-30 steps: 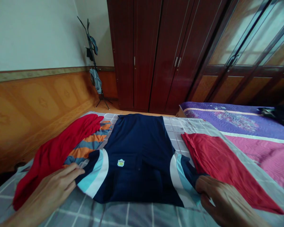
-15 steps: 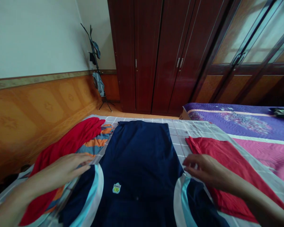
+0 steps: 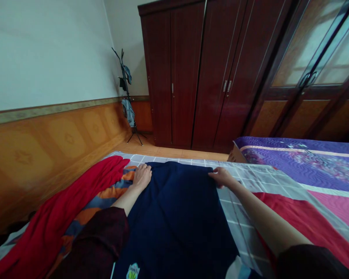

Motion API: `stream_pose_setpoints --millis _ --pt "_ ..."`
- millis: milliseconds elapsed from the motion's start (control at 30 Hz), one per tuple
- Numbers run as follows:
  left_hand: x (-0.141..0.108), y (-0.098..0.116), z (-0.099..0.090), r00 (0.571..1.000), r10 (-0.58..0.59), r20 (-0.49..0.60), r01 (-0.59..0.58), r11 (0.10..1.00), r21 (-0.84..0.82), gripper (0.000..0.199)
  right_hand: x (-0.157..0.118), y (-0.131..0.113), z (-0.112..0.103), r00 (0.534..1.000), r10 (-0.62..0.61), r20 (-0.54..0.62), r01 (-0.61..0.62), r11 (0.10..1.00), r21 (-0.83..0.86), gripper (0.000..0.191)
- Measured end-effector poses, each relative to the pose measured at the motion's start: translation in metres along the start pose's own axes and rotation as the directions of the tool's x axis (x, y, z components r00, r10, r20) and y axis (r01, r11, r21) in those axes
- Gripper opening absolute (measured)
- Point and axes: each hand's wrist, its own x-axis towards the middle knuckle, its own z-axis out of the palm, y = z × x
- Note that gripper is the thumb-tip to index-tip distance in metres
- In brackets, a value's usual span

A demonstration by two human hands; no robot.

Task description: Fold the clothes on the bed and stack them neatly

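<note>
A navy shirt [image 3: 180, 209] lies spread on the checked bedsheet, its hem at the far end and a small tennis badge [image 3: 132, 271] near me. At the hem's far left corner, my left hand [image 3: 142, 177] has its fingers curled down on the fabric, closed on it. My right hand [image 3: 222, 177] pinches the opposite far corner between thumb and fingers. Part of a white and light-blue sleeve stripe [image 3: 235, 268] shows at the lower right.
Left of the shirt lie a red garment [image 3: 55, 211] and an orange-and-grey striped one [image 3: 87, 213]. Another red garment [image 3: 302, 221] is on the right, by a purple-covered bed [image 3: 302, 155]. Beyond stand a coat rack [image 3: 126, 85] and a dark red wardrobe [image 3: 186, 77].
Both hands have reached forward from beside the shirt's sleeves to its far corners and closed on the hem. My view has shifted, so the badge sits lower.
</note>
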Motion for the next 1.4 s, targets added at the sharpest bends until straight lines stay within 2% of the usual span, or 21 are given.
stream_pose_setpoints --millis 100,200,333,467,600,700,833,967,1100,1233,1300,1400 --pt "0.012 0.0 0.011 0.997 -0.075 -0.031 0.076 0.997 0.016 0.029 0.012 0.01 0.008 0.999 0.041 -0.021 -0.04 0.999 0.017 0.039" --pt "0.031 -0.004 0.013 0.991 -0.135 -0.018 0.136 0.991 0.016 0.035 0.015 0.017 0.016 0.996 0.038 -0.083 -0.037 0.999 0.005 0.042" --pt "0.053 -0.009 0.013 0.984 -0.179 -0.007 0.178 0.984 -0.025 0.027 0.012 0.022 0.023 0.99 0.025 -0.139 -0.025 1.0 0.005 0.038" --pt "0.068 -0.017 0.015 0.973 -0.232 -0.014 0.228 0.963 -0.142 0.02 0.01 0.023 0.025 0.987 0.021 -0.16 -0.011 0.998 0.066 0.025" --pt "0.09 -0.029 0.016 0.961 -0.274 0.033 0.267 0.896 -0.354 0.02 0.015 0.028 0.024 0.983 0.008 -0.186 0.029 0.981 0.194 0.023" --pt "0.104 -0.034 0.014 0.967 -0.229 0.109 0.25 0.799 -0.546 0.024 0.02 0.035 0.023 0.981 0.006 -0.194 0.056 0.948 0.313 0.025" --pt "0.109 -0.038 0.005 0.976 -0.09 0.197 0.207 0.659 -0.723 0.025 0.026 0.043 0.023 0.971 0.036 -0.235 0.067 0.906 0.417 0.031" --pt "0.107 -0.041 -0.005 0.971 0.038 0.234 0.174 0.557 -0.812 0.02 0.029 0.046 0.024 0.955 0.046 -0.295 0.09 0.897 0.433 0.025" --pt "0.106 -0.045 -0.013 0.971 0.097 0.219 0.141 0.511 -0.848 0.028 0.03 0.045 0.025 0.954 0.04 -0.298 0.094 0.901 0.423 0.022" --pt "0.11 -0.045 -0.023 0.98 0.127 0.156 0.063 0.546 -0.835 0.035 0.028 0.044 0.024 0.952 0.041 -0.304 0.086 0.916 0.392 0.022" --pt "0.117 -0.043 -0.028 0.974 0.156 0.163 0.033 0.616 -0.787 0.035 0.026 0.042 0.023 0.946 0.049 -0.321 0.075 0.929 0.363 0.025" --pt "0.13 -0.038 -0.028 0.954 0.186 0.235 0.008 0.769 -0.64 0.023 0.022 0.038 0.021 0.936 0.073 -0.345 0.032 0.957 0.288 0.027"
